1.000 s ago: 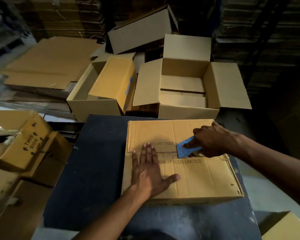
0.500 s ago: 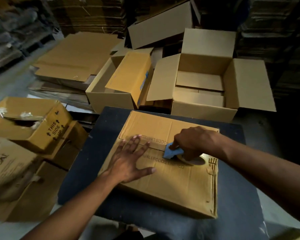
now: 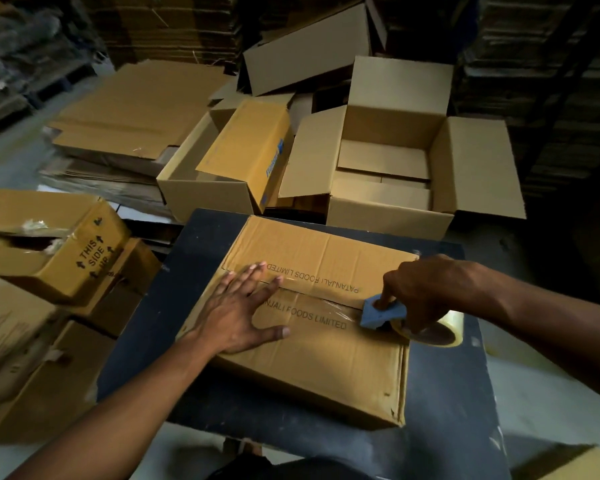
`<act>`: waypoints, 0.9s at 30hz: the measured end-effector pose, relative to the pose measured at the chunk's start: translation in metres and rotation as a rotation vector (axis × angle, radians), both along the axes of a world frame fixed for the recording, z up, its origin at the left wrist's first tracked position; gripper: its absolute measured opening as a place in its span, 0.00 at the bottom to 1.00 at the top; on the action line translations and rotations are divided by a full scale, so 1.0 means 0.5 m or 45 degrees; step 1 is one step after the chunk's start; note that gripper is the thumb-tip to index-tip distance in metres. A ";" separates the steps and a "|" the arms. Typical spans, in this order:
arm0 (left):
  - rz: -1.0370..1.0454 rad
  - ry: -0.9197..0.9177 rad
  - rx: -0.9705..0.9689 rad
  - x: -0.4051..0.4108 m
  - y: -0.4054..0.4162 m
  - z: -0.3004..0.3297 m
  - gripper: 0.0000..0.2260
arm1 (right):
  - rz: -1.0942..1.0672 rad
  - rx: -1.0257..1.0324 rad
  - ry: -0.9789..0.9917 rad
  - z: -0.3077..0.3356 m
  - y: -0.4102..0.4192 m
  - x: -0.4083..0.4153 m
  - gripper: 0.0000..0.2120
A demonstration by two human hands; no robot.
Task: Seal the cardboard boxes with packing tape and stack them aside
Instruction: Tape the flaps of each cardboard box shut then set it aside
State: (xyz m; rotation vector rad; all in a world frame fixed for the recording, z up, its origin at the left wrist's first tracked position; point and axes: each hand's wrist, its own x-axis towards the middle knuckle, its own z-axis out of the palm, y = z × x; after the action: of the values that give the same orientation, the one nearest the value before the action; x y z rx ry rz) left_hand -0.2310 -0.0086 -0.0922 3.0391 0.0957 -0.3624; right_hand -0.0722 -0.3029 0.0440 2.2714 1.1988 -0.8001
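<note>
Showing a closed cardboard box [image 3: 312, 344] lying flat on a dark worktop [image 3: 444, 403], nearer its far edge than its near one, with its centre seam running left to right. Print beside the seam reads "PATANJALI FOODS LIMITED", the lower line partly covered by the left hand [image 3: 238, 313]. That hand lies palm down on the left part of the lid, fingers straight and spread, fingertips reaching the seam. The right hand [image 3: 430, 289] grips a blue tape dispenser [image 3: 381, 311] at the right end of the seam, fingers curled over it, one fingertip pressing its top; the far fingers are hidden behind the hand. A roll of clear packing tape [image 3: 440, 329] juts out below the hand at the box's right edge, only partly seen. A glossy strip of tape [image 3: 329, 304] lies along the seam between the two hands; its left end is hard to make out.

Beyond the worktop's far edge stands an open carton [image 3: 388, 188], flaps out, holding only its folded inner flaps. Left of it, a second open carton [image 3: 187, 188] holds a tilted yellow box [image 3: 246, 150] with blurred blue print. Flattened cardboard sheets [image 3: 136, 112] lie behind. Off the left edge, a torn box marked "THIS SIDE UP" [image 3: 66, 251] rests on other blurred boxes. Dim stacks behind cannot be told apart.
</note>
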 end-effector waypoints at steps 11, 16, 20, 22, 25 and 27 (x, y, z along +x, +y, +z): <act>-0.071 0.117 -0.056 0.043 -0.283 0.018 0.61 | -0.166 0.134 0.058 -0.027 -0.086 -0.009 0.32; -0.214 0.076 -0.165 0.066 -0.360 -0.003 0.58 | -0.159 0.153 0.065 -0.024 -0.089 -0.008 0.31; -0.219 0.046 -0.152 0.061 -0.348 -0.010 0.57 | -0.123 0.154 0.029 -0.016 -0.081 -0.019 0.29; -0.201 0.039 -0.163 0.058 -0.350 -0.007 0.57 | -0.126 0.156 0.021 -0.014 -0.092 -0.019 0.30; -0.138 0.040 -0.168 0.057 -0.362 0.005 0.58 | -0.163 0.146 -0.005 -0.001 -0.131 -0.011 0.31; -0.062 0.045 -0.195 0.062 -0.372 0.013 0.60 | -0.178 0.113 -0.036 0.009 -0.168 -0.014 0.31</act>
State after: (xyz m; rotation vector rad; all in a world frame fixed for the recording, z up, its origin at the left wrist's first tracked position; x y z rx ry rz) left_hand -0.2000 -0.1946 -0.0856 2.8889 -0.0036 -0.4070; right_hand -0.0790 -0.3868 0.0485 2.4527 1.0930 -0.7761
